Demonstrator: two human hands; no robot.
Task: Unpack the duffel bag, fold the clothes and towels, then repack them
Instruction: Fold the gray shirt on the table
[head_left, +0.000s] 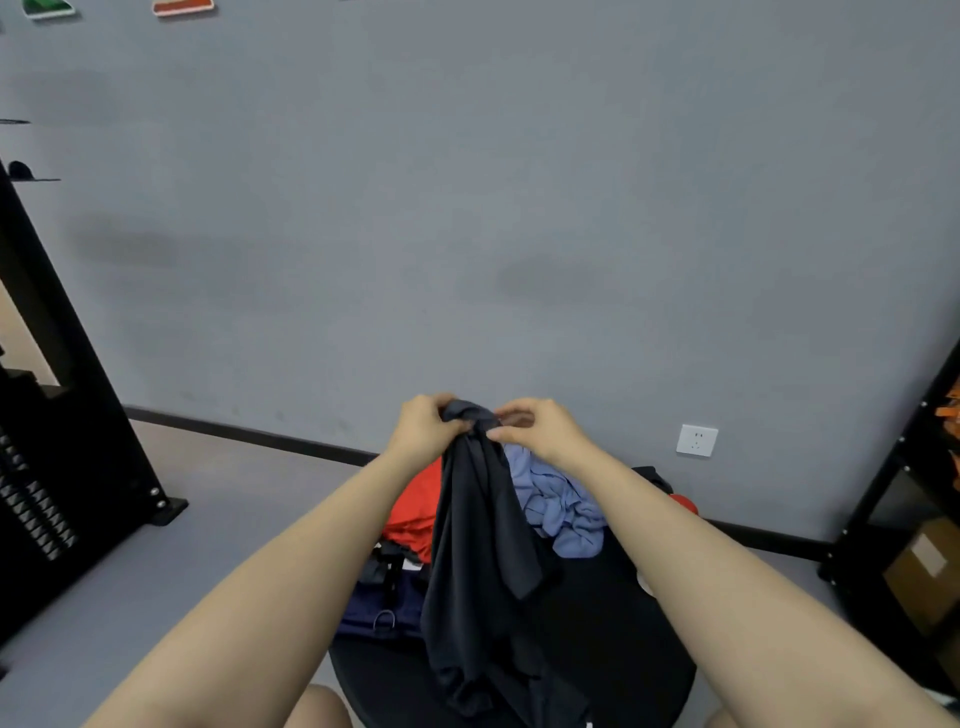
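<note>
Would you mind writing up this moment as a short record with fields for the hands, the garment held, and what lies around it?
left hand: grips the top of the dark garment
right hand: pinches the same top edge, close beside the left
dark garment: held up, hanging in loose folds, not yet folded
red cloth: bunched behind the garment, left side
light blue cloth: crumpled behind it, right side
navy bag: below the red cloth, strap and metal ring visible
black round surface: under the pile
wall socket: on the grey wall

Bare, sleeveless forearms (291, 561); bare knees (317, 709)
</note>
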